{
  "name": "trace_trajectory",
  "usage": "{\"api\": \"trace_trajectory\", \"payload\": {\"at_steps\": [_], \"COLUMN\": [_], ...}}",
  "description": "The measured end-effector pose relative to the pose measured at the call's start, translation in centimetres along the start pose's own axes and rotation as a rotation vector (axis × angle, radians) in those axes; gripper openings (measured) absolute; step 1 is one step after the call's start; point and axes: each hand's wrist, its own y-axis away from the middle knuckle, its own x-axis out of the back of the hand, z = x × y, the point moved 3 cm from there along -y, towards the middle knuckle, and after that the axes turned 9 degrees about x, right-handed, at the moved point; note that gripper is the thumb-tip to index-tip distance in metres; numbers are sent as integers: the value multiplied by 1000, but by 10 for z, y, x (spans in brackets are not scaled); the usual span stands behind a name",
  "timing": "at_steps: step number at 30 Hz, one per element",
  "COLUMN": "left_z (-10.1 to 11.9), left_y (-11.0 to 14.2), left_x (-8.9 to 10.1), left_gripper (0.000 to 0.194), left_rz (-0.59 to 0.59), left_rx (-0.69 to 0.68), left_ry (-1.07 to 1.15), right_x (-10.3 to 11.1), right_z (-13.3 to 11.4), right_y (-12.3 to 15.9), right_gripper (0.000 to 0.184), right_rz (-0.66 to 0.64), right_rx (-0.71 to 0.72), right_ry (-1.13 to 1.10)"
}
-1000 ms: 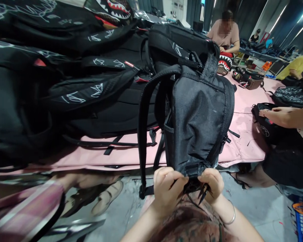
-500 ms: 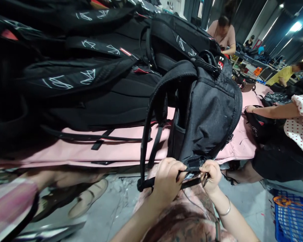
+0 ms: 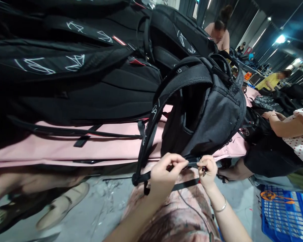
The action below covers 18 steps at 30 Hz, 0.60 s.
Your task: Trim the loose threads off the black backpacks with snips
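Note:
A black backpack [image 3: 212,114] stands tilted at the near edge of the pink table [image 3: 65,153], its shoulder straps [image 3: 151,124] hanging down on the left. My left hand [image 3: 164,174] pinches the strap webbing at the bag's bottom edge. My right hand [image 3: 207,171] is closed at the same bottom edge, just to the right, gripping a small dark tool I cannot make out clearly. A silver bangle sits on my right wrist.
A pile of black backpacks [image 3: 78,60] with white scribble prints fills the table's left. A person in a polka-dot top [image 3: 300,134] works at the right. Two other people sit further back. A blue plastic crate [image 3: 282,211] stands on the floor at lower right. Someone's sandalled foot [image 3: 63,205] shows lower left.
The backpack has tipped further to the right and its bottom edge has risen. Both hands stayed at the bottom edge; my fingers shifted from a fist-like grip to a pinch on the webbing.

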Motion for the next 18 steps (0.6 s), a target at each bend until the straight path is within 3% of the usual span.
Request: {"api": "trace_trajectory", "payload": {"at_steps": [2, 4, 7, 8, 13, 18], "left_z": [-1, 2, 4, 4, 8, 23], "left_y": [-3, -7, -21, -28, -59, -65], "left_x": [6, 8, 0, -5, -15, -18], "left_gripper": [14, 28, 73, 79, 80, 77], "left_rz": [116, 203, 193, 159, 96, 33], "left_rx": [104, 38, -111, -119, 35, 91], "left_ry": [62, -30, -239, -281, -361, -382], "right_x": [0, 0, 1, 2, 10, 18], "right_z": [1, 3, 1, -2, -17, -16], "right_y": [0, 0, -2, -3, -19, -24], "right_gripper": [16, 15, 14, 14, 13, 13], "right_rz": [-10, -19, -48, -67, -115, -71], "right_rx": [2, -5, 7, 21, 85, 64], "right_ry": [-27, -44, -75, -95, -185, -185]}}
